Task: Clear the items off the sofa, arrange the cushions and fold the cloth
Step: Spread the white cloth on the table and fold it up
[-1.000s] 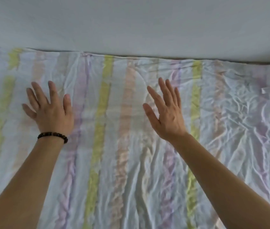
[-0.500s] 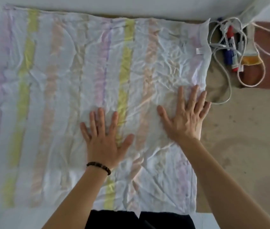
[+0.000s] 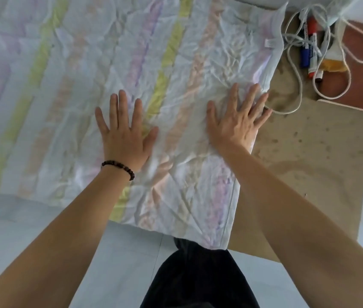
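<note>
As the cloth lies spread, both hands press it.

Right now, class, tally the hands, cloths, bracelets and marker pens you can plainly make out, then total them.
Striped cloth: 1
Hands: 2 (left hand, right hand, both pressed flat on it)
Bead bracelet: 1
Marker pens: 2 plain (blue marker, red marker); the white cord tangle may hide more
Total: 6
</note>
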Available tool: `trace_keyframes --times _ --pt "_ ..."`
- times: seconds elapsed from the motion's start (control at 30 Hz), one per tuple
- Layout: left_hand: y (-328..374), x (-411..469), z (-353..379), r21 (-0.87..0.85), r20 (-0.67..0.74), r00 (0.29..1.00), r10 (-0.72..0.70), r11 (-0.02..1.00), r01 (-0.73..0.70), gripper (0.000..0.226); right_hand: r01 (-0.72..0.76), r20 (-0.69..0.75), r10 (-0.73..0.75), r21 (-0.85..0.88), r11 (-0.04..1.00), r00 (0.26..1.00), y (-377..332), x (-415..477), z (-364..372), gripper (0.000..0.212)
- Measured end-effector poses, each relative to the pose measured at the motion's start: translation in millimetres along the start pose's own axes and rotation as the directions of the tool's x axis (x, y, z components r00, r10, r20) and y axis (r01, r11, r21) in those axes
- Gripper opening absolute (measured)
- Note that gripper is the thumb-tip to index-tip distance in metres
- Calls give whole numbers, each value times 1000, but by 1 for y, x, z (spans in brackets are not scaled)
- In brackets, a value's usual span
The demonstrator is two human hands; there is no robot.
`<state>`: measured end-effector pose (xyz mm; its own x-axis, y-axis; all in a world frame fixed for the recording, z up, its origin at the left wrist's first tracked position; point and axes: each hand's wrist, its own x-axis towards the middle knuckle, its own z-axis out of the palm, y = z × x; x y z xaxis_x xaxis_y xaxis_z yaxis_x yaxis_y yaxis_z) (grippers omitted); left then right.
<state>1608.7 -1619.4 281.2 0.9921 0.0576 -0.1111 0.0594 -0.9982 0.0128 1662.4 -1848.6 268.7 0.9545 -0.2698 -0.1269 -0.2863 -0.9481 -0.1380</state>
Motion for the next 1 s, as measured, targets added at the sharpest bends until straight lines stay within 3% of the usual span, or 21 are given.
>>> trace_keyframes --times 0.1,0.23,0.33,0.57,0.73,0.8,0.93,1.0 --pt "40 -59 3 -139 -105 987 -122 985 107 62 14 -16 -14 -5 1000 1000 -2 -2 2 78" --pt "122 -154 23 -259 -40 995 -94 963 80 66 12 -38 -13 -8 1000 999 0 -1 4 77" --pt "151 -188 38 -230 -4 994 -108 968 104 79 16 -50 -17 -9 1000 999 0 0 8 77" --pt "154 -187 42 -188 -60 986 -155 972 141 84 29 -14 -29 21 999 999 2 3 5 79" --pt "157 -186 39 -129 -63 981 -183 976 174 83 93 117 -124 240 966 985 11 3 -9 86" --pt "161 -191 38 -136 -82 971 -225 967 213 75 58 186 -145 407 912 972 26 6 -23 86" --pt "199 -210 27 -180 -279 890 -359 930 319 34 -54 305 -153 575 817 940 65 45 -61 84" --pt "229 -226 22 -244 -232 857 -460 881 406 36 -119 364 -112 554 824 925 82 78 -74 79"
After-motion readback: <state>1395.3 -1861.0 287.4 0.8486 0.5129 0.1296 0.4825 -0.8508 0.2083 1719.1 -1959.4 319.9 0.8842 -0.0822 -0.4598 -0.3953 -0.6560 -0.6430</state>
